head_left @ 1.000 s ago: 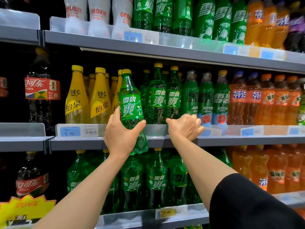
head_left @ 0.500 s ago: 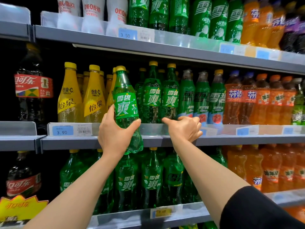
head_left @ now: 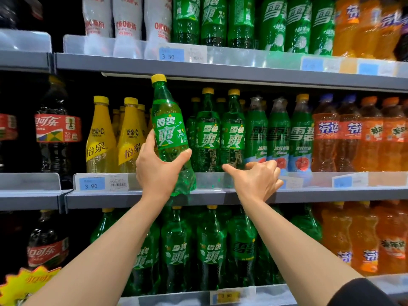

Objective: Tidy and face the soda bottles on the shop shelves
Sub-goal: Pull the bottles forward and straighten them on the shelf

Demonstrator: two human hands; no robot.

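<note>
My left hand [head_left: 157, 171] grips a green Sprite bottle [head_left: 169, 129] with a yellow cap around its lower half. The bottle is lifted in front of the middle shelf [head_left: 331, 195], leaning slightly left, its label facing me and its cap just under the upper shelf [head_left: 242, 70]. To its right, two matching Sprite bottles [head_left: 220, 133] stand at the front of the middle shelf. My right hand [head_left: 256, 180] rests at the shelf's clear front rail below them, fingers curled, thumb stuck out, holding nothing.
Yellow bottles [head_left: 114, 138] stand left of the held bottle, cola bottles [head_left: 56, 133] further left. Green bottles with blue-pink labels [head_left: 280, 138] and orange sodas [head_left: 357, 135] fill the right. More green bottles [head_left: 209, 250] line the lower shelf.
My left hand has raised the Sprite bottle higher, bringing its cap up close to the upper shelf. My right hand has loosened from a fist, with the thumb now spread out.
</note>
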